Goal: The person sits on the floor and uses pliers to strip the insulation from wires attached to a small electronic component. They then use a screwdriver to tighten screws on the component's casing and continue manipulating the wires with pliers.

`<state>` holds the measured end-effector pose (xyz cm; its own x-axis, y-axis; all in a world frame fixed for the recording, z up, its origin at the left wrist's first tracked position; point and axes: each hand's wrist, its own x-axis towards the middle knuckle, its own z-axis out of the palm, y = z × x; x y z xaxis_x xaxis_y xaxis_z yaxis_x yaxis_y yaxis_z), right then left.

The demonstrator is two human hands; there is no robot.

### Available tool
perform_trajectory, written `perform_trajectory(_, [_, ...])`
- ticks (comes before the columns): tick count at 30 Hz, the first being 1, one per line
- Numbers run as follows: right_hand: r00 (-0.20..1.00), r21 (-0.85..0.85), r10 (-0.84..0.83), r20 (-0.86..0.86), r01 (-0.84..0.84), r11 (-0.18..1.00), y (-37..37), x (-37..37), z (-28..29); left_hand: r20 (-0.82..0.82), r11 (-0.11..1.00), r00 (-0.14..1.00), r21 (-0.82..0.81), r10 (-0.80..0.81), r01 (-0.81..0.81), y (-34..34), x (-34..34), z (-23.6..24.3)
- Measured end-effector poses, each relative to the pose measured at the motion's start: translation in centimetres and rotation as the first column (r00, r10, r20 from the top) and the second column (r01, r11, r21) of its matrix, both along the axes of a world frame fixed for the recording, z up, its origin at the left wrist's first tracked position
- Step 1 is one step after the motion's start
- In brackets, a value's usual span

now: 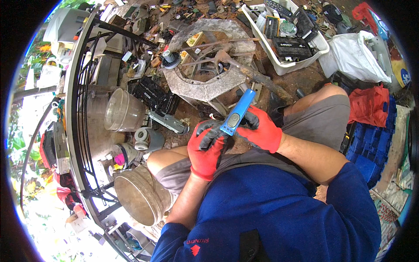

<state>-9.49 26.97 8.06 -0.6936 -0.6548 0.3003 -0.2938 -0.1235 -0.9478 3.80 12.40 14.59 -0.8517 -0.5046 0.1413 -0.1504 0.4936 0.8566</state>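
In front of my lap, both hands wear red gloves with black fingers and palms. Between them is a long, slim blue object (242,108) with a grey oval part on its face and a thin metal piece at its far end; its exact kind is unclear. My right hand (262,129) has its fingers closed on the object's right side. My left hand (207,146) is curled, its fingertips at the near end of the same object. Beyond them stands a worn metal frame (205,87) with a ring-like top, and rusty metal rods (257,77) lie across it.
A white bin (301,64) full of electronic parts is at the far right, beside a white sack (355,54). Plastic buckets (139,196) and a grey cylinder (150,139) stand to my left, near a black metal rack (85,131). A blue crate (371,144) sits at right.
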Motion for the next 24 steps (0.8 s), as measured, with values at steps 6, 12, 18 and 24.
perform_trajectory(6, [0.98, -0.006, 0.084, 0.183, -0.085, 0.996, -0.2, 0.0, -0.4, -0.019, 1.0, 1.0, 0.012, 0.025, -0.025, 0.2, -0.3, 0.3])
perform_trajectory(12, [0.618, -0.201, 0.42, 0.664, -0.393, 0.897, -0.8, -1.9, 0.6, 0.146, 0.785, 0.985, 0.599, 0.087, -0.158, 0.3, -1.0, 0.6])
perform_trajectory(18, [0.368, -0.295, 0.451, 0.813, -0.407, 0.864, -1.1, -2.5, 1.8, 0.1, 0.713, 0.995, 0.698, 0.001, -0.071, -0.6, -1.4, 0.4])
perform_trajectory(24, [0.38, -0.279, 0.446, 0.81, -0.418, 0.865, -1.1, -2.4, 1.9, -0.065, 0.687, 0.997, 0.727, 0.047, 0.015, -0.7, -0.8, -0.8])
